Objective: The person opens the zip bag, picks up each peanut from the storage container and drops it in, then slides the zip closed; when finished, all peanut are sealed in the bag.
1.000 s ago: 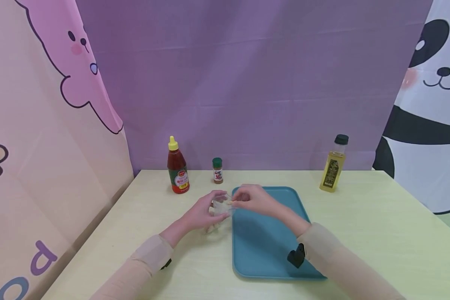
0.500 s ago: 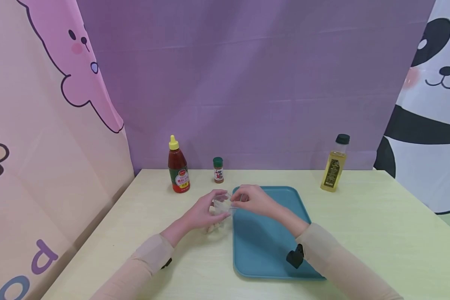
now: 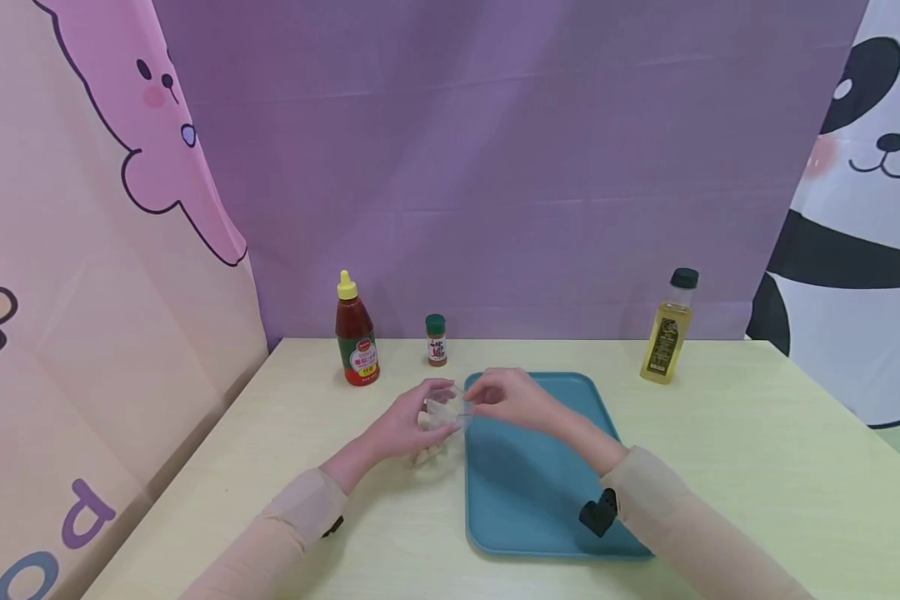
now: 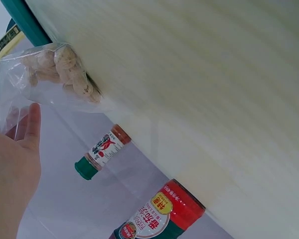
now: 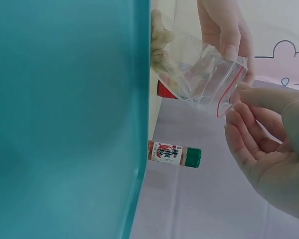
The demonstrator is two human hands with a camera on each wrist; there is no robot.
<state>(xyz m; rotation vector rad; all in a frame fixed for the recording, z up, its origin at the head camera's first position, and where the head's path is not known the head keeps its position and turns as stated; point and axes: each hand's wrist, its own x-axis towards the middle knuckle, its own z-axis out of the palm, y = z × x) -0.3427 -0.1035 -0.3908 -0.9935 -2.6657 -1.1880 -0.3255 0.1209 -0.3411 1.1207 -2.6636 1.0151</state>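
Observation:
A clear zip bag (image 3: 444,410) with a red seal line hangs upright between the hands, near the tray's left edge. Lumpy tan pieces that look like unshelled peanuts (image 4: 70,69) fill its lower part. My left hand (image 3: 407,423) holds the bag near its top, thumb on one side and fingers on the other. At the bag's mouth, the thumb and fingertips of my right hand (image 3: 516,400) pinch the edge beside the red seal line (image 5: 228,89). The right forearm reaches across the blue tray (image 3: 528,500).
Along the back of the table stand a ketchup bottle (image 3: 357,346) with a yellow cap and a small green-capped spice jar (image 3: 436,342). An oil bottle (image 3: 667,333) with a dark cap is at the back right. A purple cloth (image 3: 495,167) hangs behind.
My right fingertips have shifted slightly to the right along the bag's mouth. The left hand and the bag stay nearly where they were.

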